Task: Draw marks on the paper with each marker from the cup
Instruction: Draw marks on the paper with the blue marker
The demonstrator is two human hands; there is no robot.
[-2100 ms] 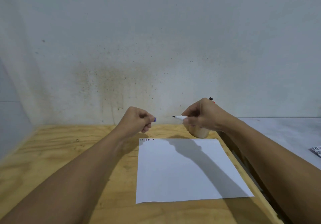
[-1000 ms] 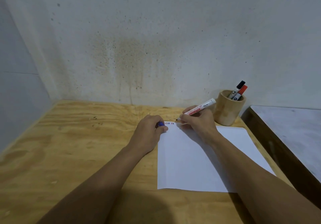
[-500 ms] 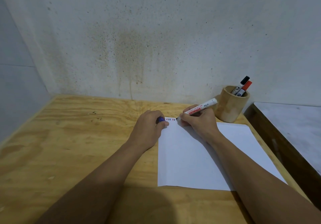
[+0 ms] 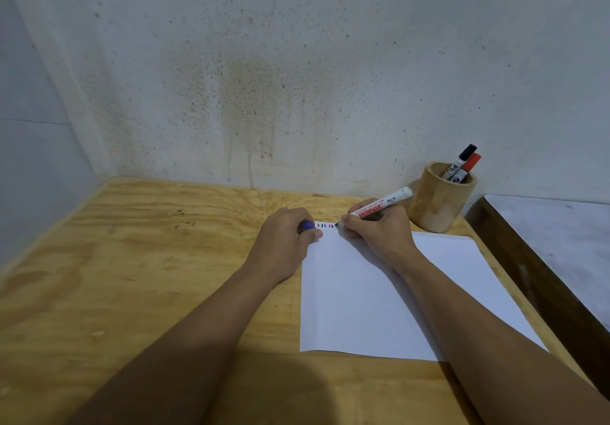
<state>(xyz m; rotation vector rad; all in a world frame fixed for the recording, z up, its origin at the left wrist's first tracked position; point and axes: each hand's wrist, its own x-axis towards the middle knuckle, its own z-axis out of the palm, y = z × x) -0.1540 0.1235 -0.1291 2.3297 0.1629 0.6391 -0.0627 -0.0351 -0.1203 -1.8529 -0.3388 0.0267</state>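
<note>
A person seated at a plywood table (image 4: 138,276) draws on a sheet of white paper (image 4: 369,309) that lies flat at the table's right side. The right hand (image 4: 376,230) pinches an uncapped white marker (image 4: 379,207) (its barrel reads "SHOWMAN" in red) between thumb and fingers, the dark tip touching the paper at its far left corner, just right of a short row of small marks (image 4: 325,225). The barrel tilts up and back toward a wooden cup (image 4: 439,205) standing near the wall, just beyond the paper's far edge. Two more markers lean in that cup, one with a black cap (image 4: 467,152), one with a red cap (image 4: 473,161). The left hand (image 4: 284,243) is curled closed around a blue marker cap (image 4: 307,225), knuckles resting on the table with the thumb on the paper's left edge. A stained grey wall (image 4: 297,78) rises behind the table.
</note>
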